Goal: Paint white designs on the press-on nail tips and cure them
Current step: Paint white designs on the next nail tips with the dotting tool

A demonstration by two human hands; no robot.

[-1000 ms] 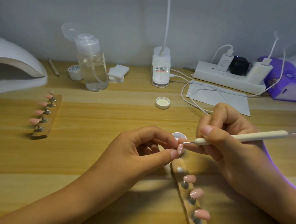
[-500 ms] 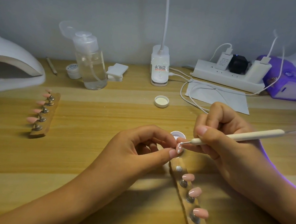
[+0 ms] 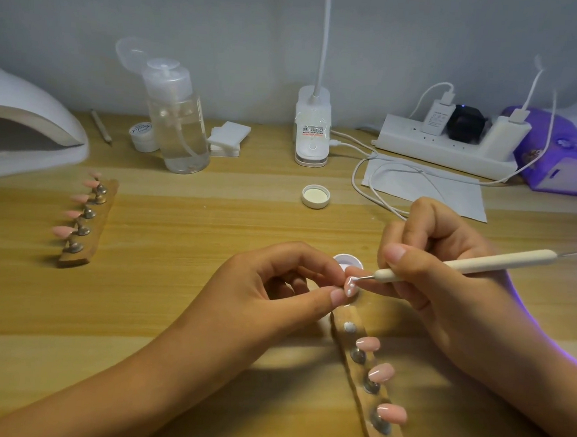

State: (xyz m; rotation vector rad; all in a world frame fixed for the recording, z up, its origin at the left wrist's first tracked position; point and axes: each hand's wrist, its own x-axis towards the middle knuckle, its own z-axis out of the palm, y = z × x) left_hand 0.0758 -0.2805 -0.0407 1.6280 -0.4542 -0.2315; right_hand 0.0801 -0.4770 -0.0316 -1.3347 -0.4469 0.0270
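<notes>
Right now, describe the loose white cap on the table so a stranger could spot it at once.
Start at the white lamp base standing at the back middle of the wooden table. Straight in front of it, on bare wood, lies the cap. Unlike the small pot beside the left hand, it is shallow, lies alone and shows its pale inside.

Left hand [image 3: 275, 285], right hand [image 3: 446, 290]: both bare from fingertips to wrist. Left forearm [image 3: 132, 388], right forearm [image 3: 524, 388]: bare as far as frame edge. Fingernails short, trimmed close, rounded ends, plain surface. Right thumbnail broad, seen flat-on; left thumbnail seen edge-on. Knuckle creases plain on right hand. Violet light rims outer edge of right wrist and right forearm.
</notes>
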